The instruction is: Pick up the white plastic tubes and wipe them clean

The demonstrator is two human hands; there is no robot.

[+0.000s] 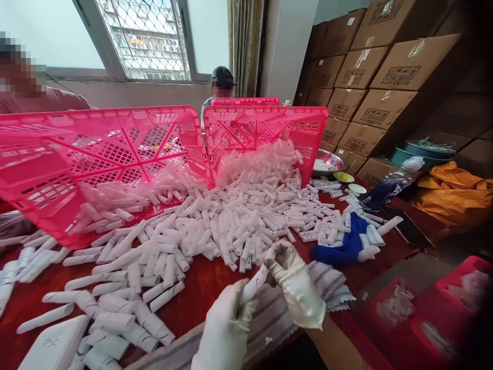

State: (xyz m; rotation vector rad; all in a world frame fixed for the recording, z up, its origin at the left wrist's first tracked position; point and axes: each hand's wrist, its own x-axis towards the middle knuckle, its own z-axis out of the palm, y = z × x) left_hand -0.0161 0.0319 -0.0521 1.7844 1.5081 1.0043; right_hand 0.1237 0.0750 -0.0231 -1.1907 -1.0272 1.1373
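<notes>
A white paper tube [254,285] with dark marks on its side slants between my two gloved hands above a striped cloth. My left hand [227,325] is closed round its lower end. At the upper end, the thumb and fingers of my right hand [295,283] pinch it. Whether anything sits inside the tube cannot be seen. Just past my hands lies a large heap of similar white tubes [234,226] on the red table [192,303]. The striped cloth [277,318] runs along the table's near edge under my hands.
Tipped pink baskets [133,149] spill tubes at the back. To the right are a blue cloth [342,244], a bottle of dark liquid [389,185], a phone [410,228] and a metal bowl [327,163]. A white power bank-like box [54,344] lies near left. Two people sit beyond.
</notes>
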